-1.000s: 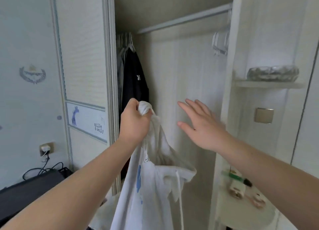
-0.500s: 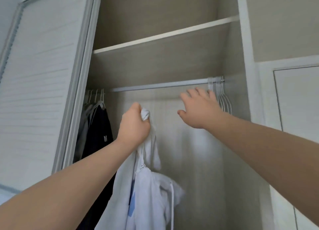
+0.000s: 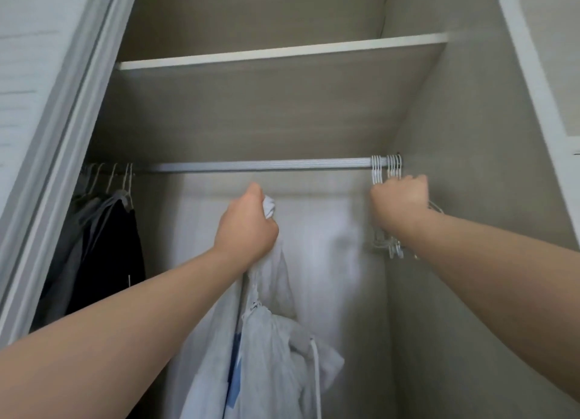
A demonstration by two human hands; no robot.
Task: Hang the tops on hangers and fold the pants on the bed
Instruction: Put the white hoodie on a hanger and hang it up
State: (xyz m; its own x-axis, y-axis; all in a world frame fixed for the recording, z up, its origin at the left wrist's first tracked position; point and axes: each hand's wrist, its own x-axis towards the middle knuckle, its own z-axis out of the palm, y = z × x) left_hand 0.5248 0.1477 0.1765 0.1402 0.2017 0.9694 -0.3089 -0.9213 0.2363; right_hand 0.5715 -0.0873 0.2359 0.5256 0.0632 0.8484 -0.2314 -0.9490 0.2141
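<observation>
Fabric filled the left hand (image 3: 248,220), whose fingers were clenched round a wad of the white hooded top (image 3: 270,340). The top hung limp below the fist, inside the wardrobe, under the rail (image 3: 260,166). The right hand (image 3: 400,202) was curled round the necks of the white hangers (image 3: 376,170) at the rail's right end. The top looked soft, light and prone to slump, so the neckline or shoulders seemed the better hold.

- Rail (image 3: 260,166) is showing ribbed, dull silver metal.
- Hangers (image 3: 376,171) are looking smooth and white, either plastic or coated wire.
- Hoodie (image 3: 270,356) is showing soft, creased white cloth.
- Shelf (image 3: 251,114) is showing matt grey wood grain.
- Dark tops (image 3: 125,246) are looking like matt cloth.
</observation>
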